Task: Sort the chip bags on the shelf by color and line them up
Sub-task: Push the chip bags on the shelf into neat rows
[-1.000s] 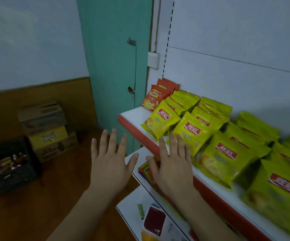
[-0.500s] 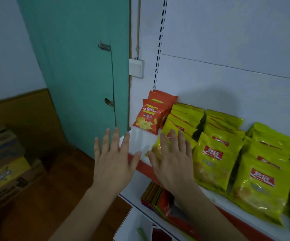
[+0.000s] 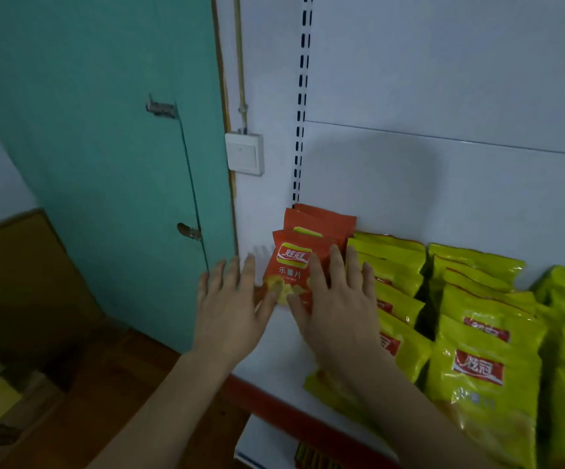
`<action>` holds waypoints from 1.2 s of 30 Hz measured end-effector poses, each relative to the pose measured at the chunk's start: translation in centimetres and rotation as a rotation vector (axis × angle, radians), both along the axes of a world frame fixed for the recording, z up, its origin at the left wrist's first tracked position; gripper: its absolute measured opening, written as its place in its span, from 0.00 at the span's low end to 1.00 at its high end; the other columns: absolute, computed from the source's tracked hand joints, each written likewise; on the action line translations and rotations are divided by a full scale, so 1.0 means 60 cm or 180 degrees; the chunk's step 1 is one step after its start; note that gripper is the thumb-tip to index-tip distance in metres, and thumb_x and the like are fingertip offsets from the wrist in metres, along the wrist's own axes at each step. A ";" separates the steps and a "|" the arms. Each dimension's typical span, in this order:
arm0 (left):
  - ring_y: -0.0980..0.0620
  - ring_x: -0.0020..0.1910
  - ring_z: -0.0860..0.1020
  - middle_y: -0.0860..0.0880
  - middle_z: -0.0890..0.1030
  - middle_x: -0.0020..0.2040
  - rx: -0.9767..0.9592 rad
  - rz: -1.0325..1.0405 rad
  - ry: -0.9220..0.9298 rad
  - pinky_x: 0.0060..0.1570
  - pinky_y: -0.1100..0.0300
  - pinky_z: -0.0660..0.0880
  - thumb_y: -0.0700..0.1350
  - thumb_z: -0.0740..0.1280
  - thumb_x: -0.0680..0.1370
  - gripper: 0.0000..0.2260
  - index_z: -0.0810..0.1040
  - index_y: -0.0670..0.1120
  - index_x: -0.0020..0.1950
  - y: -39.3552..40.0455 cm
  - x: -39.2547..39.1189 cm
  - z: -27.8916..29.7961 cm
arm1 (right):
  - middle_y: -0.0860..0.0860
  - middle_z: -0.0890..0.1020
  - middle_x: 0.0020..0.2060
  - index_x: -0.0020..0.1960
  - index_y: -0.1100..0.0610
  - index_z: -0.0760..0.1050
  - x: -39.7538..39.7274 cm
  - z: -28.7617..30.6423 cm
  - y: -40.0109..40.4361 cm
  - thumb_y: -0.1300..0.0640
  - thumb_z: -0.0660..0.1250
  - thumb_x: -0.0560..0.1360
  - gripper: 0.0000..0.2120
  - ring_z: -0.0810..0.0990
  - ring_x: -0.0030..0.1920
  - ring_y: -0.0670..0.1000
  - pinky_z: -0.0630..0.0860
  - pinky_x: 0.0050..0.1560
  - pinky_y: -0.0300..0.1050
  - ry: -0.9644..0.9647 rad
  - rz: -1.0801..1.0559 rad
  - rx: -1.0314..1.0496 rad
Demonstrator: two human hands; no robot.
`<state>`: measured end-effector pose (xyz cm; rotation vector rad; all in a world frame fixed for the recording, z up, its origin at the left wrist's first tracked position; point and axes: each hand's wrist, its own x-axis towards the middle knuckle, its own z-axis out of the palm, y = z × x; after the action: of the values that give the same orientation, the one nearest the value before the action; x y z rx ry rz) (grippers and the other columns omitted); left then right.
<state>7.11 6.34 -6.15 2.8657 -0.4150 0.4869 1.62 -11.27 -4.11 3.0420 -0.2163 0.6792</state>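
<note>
left hand [image 3: 230, 309] fingers spread, holding nothing | right hand [image 3: 337, 306] fingers spread, flat against red bag [image 3: 289, 265] | yellow bags [image 3: 477, 360] beside, on shelf [image 3: 274, 363]

Count, head view. Orange chip bags [image 3: 308, 245]: 3 visible, stacked front to back at the left end of the shelf [image 3: 274, 360]; any further ones behind cannot be told. Yellow-green chip bags [image 3: 484, 377]: at least 15 across four rows, overlapping; exact total not countable, the right rows run out of view. Hands: 2. Shelves: 2, a lower shelf [image 3: 261, 445] partly visible. Light switch [image 3: 244, 154]: 1. Door hinges [image 3: 161, 107]: 2.
</note>
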 end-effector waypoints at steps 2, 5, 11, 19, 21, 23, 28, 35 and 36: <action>0.40 0.80 0.63 0.41 0.69 0.79 -0.0071 -0.0113 0.0065 0.79 0.38 0.59 0.69 0.46 0.82 0.38 0.59 0.44 0.84 -0.014 0.034 -0.002 | 0.63 0.64 0.82 0.82 0.54 0.65 0.014 0.001 -0.003 0.32 0.51 0.82 0.37 0.54 0.84 0.67 0.53 0.81 0.71 -0.0015 -0.0088 0.0005; 0.40 0.78 0.67 0.42 0.71 0.78 -0.0186 -0.0327 0.0216 0.77 0.41 0.63 0.69 0.51 0.83 0.39 0.56 0.42 0.84 -0.035 0.078 -0.009 | 0.63 0.67 0.80 0.80 0.56 0.69 0.025 0.002 -0.005 0.34 0.57 0.81 0.36 0.58 0.82 0.68 0.56 0.80 0.71 -0.0152 -0.0308 -0.0078; 0.43 0.57 0.83 0.43 0.80 0.67 -0.0596 -0.0899 0.0591 0.54 0.46 0.81 0.63 0.65 0.81 0.42 0.49 0.44 0.84 -0.055 0.132 -0.031 | 0.62 0.68 0.79 0.79 0.56 0.70 0.024 0.006 0.008 0.34 0.56 0.81 0.35 0.59 0.82 0.67 0.55 0.80 0.70 -0.0089 -0.0728 -0.0251; 0.54 0.62 0.81 0.55 0.80 0.65 -0.2520 -0.1213 0.1245 0.62 0.51 0.80 0.54 0.76 0.77 0.30 0.66 0.57 0.76 -0.025 0.147 -0.024 | 0.59 0.69 0.78 0.79 0.53 0.69 0.019 0.007 0.041 0.34 0.54 0.83 0.33 0.59 0.83 0.65 0.55 0.81 0.67 -0.0107 -0.1072 -0.0196; 0.52 0.60 0.81 0.54 0.81 0.62 -0.2559 -0.1194 0.1309 0.60 0.49 0.81 0.53 0.76 0.77 0.23 0.72 0.56 0.70 -0.004 0.160 -0.031 | 0.59 0.71 0.78 0.78 0.54 0.70 0.026 0.008 0.047 0.37 0.56 0.83 0.30 0.60 0.82 0.65 0.56 0.81 0.67 -0.0173 -0.1066 -0.0169; 0.52 0.58 0.81 0.53 0.79 0.61 -0.2711 -0.1155 0.1499 0.57 0.47 0.82 0.52 0.76 0.77 0.21 0.73 0.58 0.66 0.018 0.169 -0.032 | 0.59 0.71 0.77 0.79 0.54 0.70 0.039 0.014 0.047 0.40 0.58 0.82 0.30 0.61 0.81 0.65 0.58 0.80 0.67 -0.0227 -0.1028 -0.0179; 0.52 0.65 0.76 0.54 0.74 0.67 -0.3117 -0.1128 0.1768 0.56 0.56 0.76 0.46 0.71 0.82 0.23 0.64 0.53 0.73 0.065 0.185 -0.022 | 0.61 0.64 0.81 0.83 0.53 0.61 0.097 0.028 0.027 0.36 0.62 0.80 0.37 0.56 0.83 0.66 0.54 0.82 0.65 0.0255 -0.0975 -0.0291; 0.52 0.63 0.76 0.56 0.75 0.66 -0.2992 -0.1057 0.1868 0.59 0.52 0.75 0.42 0.69 0.83 0.28 0.61 0.53 0.79 0.096 0.199 -0.002 | 0.59 0.74 0.69 0.82 0.55 0.62 0.154 0.025 0.027 0.42 0.71 0.77 0.39 0.68 0.74 0.64 0.58 0.79 0.67 0.0508 -0.1109 -0.0686; 0.52 0.62 0.77 0.56 0.76 0.65 -0.2934 -0.1030 0.1824 0.58 0.53 0.74 0.42 0.68 0.83 0.26 0.64 0.53 0.79 0.095 0.200 -0.001 | 0.58 0.76 0.66 0.80 0.56 0.65 0.157 0.020 0.024 0.43 0.73 0.76 0.38 0.70 0.70 0.64 0.61 0.77 0.67 0.0462 -0.1096 -0.0721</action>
<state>19.10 12.06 -6.21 1.8695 -0.3929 -0.1845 11.05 -9.83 -2.93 2.7237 -0.5965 0.4241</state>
